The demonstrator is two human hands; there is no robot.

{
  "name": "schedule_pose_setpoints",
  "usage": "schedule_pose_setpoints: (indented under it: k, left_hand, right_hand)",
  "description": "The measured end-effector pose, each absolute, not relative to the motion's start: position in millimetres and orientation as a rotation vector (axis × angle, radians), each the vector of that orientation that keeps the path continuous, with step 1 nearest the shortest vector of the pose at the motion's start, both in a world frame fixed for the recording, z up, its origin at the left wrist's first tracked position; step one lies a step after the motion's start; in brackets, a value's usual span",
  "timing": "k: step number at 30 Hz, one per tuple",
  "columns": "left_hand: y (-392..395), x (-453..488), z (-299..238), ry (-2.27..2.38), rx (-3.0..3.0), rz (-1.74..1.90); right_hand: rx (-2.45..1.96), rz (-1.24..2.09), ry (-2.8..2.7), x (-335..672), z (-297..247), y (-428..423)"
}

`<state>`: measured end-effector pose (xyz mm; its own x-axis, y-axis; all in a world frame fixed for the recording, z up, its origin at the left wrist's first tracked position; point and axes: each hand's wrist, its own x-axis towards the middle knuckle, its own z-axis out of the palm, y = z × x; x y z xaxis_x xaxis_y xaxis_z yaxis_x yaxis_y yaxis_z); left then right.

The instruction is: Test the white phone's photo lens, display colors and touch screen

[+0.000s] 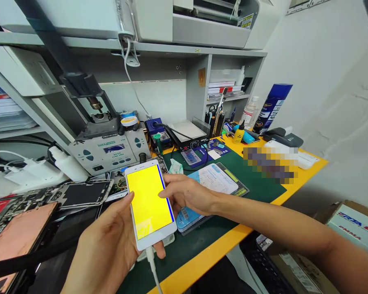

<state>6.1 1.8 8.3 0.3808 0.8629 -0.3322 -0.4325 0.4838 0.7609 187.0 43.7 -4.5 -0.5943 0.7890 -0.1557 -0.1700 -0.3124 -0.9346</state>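
A white smartphone (149, 204) with a bright yellow screen lies in my left hand (110, 245), which cradles it from below with the thumb along its left edge. A white cable (153, 269) is plugged into the phone's bottom end. My right hand (188, 196) rests against the phone's right edge, fingers bent, a fingertip touching near the screen's blue strip.
A grey soldering station (110, 151) stands behind the phone. Opened phones and a copper-coloured panel (15, 237) lie at the left. A green mat (248, 183) with a yellow border holds a blue-white packet (214, 179). Bottles, tools and a blue box (272, 106) stand at the back right.
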Motion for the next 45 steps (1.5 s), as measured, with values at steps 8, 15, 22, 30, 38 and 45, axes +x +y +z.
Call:
schedule_pose_setpoints:
  k: [8,15,22,30,38,45]
  left_hand:
    - [-2.4,5.6,8.3,0.676,0.653,0.881]
    - [1.9,7.5,-1.9,0.518,0.655,0.880]
    - [6.0,4.2,-13.2,0.416,0.613,0.844]
    - [7.6,-0.4,-6.4,0.234,0.577,0.817]
    - [7.6,-6.1,-0.6,0.203,0.506,0.848]
    - [14.3,-11.5,8.3,0.260,0.522,0.825]
  right_hand:
    - [-0.829,1.968,-1.249,186.6,-0.4,41.7]
    - [-0.753,2.003,-1.212,188.1,-0.4,39.7]
    - [-0.787,2.006,-1.190,186.7,5.2,33.7]
    - [-0.699,2.094,-1.148,186.5,5.9,31.5]
    - [-0.542,2.163,-1.073,187.6,11.2,29.2]
    - [-0.505,2.105,-1.121,188.8,21.1,33.4]
